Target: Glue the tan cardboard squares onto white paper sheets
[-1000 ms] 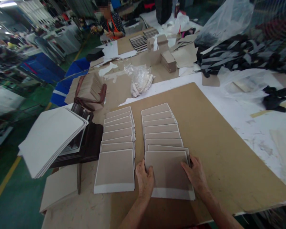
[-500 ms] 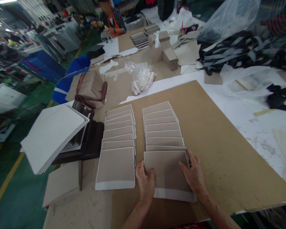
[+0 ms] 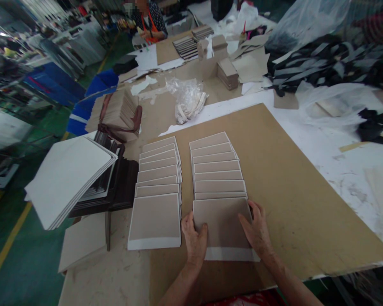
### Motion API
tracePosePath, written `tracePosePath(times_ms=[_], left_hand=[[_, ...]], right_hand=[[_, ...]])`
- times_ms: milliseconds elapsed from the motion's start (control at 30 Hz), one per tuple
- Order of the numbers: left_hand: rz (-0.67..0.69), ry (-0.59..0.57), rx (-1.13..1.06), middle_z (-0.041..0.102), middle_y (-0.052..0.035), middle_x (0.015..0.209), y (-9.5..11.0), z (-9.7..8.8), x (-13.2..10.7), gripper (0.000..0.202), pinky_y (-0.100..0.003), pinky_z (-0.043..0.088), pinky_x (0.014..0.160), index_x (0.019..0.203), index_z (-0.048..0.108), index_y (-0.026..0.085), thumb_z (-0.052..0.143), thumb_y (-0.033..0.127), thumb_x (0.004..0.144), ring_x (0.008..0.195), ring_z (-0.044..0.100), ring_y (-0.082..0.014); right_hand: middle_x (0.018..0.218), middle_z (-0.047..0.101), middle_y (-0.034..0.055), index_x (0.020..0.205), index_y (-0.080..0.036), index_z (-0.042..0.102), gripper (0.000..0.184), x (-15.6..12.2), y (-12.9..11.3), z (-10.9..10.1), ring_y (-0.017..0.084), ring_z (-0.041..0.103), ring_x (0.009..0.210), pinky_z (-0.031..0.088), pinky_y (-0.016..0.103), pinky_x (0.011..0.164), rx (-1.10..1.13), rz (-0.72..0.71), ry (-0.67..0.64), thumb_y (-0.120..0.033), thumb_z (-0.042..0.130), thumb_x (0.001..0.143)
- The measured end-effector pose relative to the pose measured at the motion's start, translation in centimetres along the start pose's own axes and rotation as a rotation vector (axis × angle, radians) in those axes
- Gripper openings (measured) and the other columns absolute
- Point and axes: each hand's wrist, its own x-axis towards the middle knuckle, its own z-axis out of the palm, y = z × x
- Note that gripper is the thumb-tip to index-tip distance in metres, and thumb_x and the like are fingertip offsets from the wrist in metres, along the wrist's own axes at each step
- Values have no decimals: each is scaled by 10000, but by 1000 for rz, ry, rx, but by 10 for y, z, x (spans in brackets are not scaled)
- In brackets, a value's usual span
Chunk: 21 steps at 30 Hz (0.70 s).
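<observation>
My left hand (image 3: 195, 239) and my right hand (image 3: 258, 229) grip a flat beige-brown panel (image 3: 225, 225) by its left and right edges, thumbs on top. A pale strip runs along the panel's near edge. Behind it, similar panels (image 3: 219, 175) overlap in a fanned row, partly covered by one another. A second fanned row of the same panels (image 3: 155, 219) lies to the left, apart from my left hand.
Both rows rest on a brown board (image 3: 293, 204). White sheets (image 3: 79, 170) top a dark stack at left. Beyond are a bundle of beige pieces (image 3: 115, 112), a clear plastic bag (image 3: 190, 102) and dark strips (image 3: 332, 63). A person (image 3: 148, 21) sits at the far end.
The held panel has shifted slightly away from me, and its near edge lies straighter. Both hands keep their hold on its sides. The view has tilted slightly.
</observation>
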Motion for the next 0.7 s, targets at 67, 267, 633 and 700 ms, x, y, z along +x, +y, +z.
tracePosePath(times_ms=[67, 267, 633, 700], left_hand=[[15, -2, -15, 478, -121, 1258, 1, -3, -2, 521, -467, 377, 1083, 1316, 455, 179, 557, 269, 813, 1222, 465, -262], [67, -33, -18, 468, -114, 1292, -3, -10, -14, 514, -457, 387, 1084, 1327, 449, 193, 549, 252, 826, 1241, 456, -251], [145, -1, 63, 490, -138, 1284, -20, -3, -19, 488, -527, 372, 1081, 1327, 466, 189, 528, 246, 847, 1264, 456, -290], [162, 13, 88, 489, -156, 1293, -20, -2, -21, 501, -536, 368, 1080, 1354, 438, 170, 513, 231, 863, 1274, 446, -295]], right_hand=[[1188, 477, 145, 1173, -144, 547, 505, 1, 1, -3, 296, 496, 1117, 412, 465, 1004, 28, 22, -4, -475, 578, 793], [1223, 480, 130, 1118, -170, 560, 444, -18, -1, -12, 295, 469, 1161, 380, 459, 1031, 56, 37, -29, -483, 587, 803], [1260, 462, 130, 1202, -182, 522, 438, -46, 4, -9, 300, 450, 1191, 372, 473, 1037, -28, -14, -28, -452, 521, 857], [1242, 480, 137, 1191, -178, 534, 443, -48, 5, -8, 317, 450, 1179, 359, 502, 1032, -54, -36, -33, -449, 528, 841]])
